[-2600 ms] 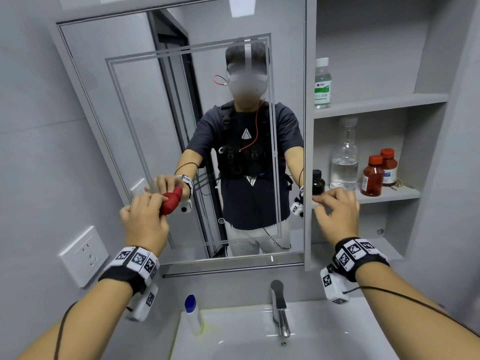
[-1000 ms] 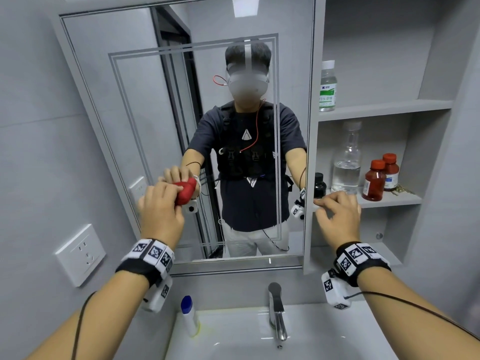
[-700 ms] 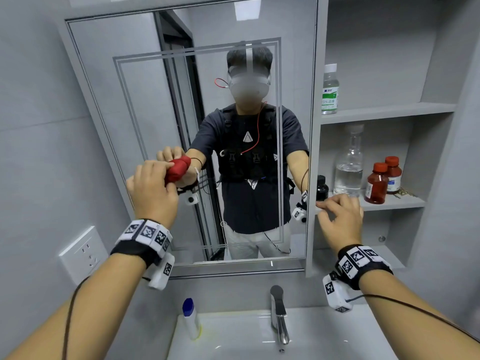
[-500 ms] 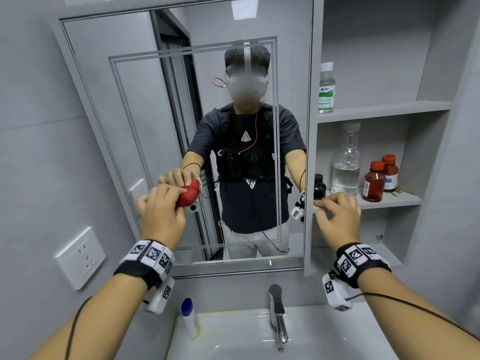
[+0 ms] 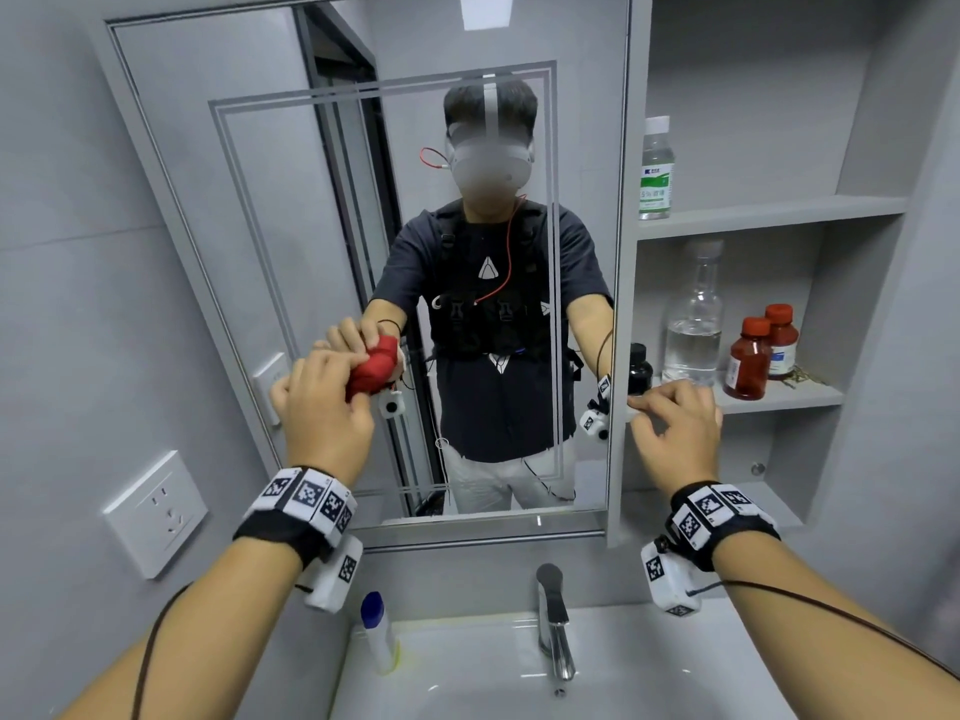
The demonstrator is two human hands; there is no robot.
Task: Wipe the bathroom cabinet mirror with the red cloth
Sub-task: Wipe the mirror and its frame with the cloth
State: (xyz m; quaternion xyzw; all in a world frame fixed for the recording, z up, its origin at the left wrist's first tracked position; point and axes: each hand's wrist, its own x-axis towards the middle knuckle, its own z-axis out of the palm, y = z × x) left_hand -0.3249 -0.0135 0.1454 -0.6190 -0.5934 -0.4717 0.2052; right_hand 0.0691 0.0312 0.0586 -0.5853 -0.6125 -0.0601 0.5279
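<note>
1. Open shelves (image 5: 769, 209) to the right of the cabinet mirror (image 5: 249, 200): the upper one holds a green-labelled clear bottle (image 5: 656, 168). The one below holds a glass bottle (image 5: 693, 324) part full of clear liquid, two red-capped bottles (image 5: 748, 358) and a small black bottle (image 5: 639, 368).
2. The red cloth (image 5: 371, 374) is bunched against the mirror's lower left, in the left hand's (image 5: 324, 407) fingers.
3. The left hand's fingers curl round the cloth. The right hand (image 5: 675, 433) curls its fingers on the mirror's right edge.

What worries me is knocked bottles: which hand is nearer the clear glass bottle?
Right. The right hand holds the mirror's edge just below-left of the clear glass bottle; the left hand presses the red cloth on the glass, far left.
</note>
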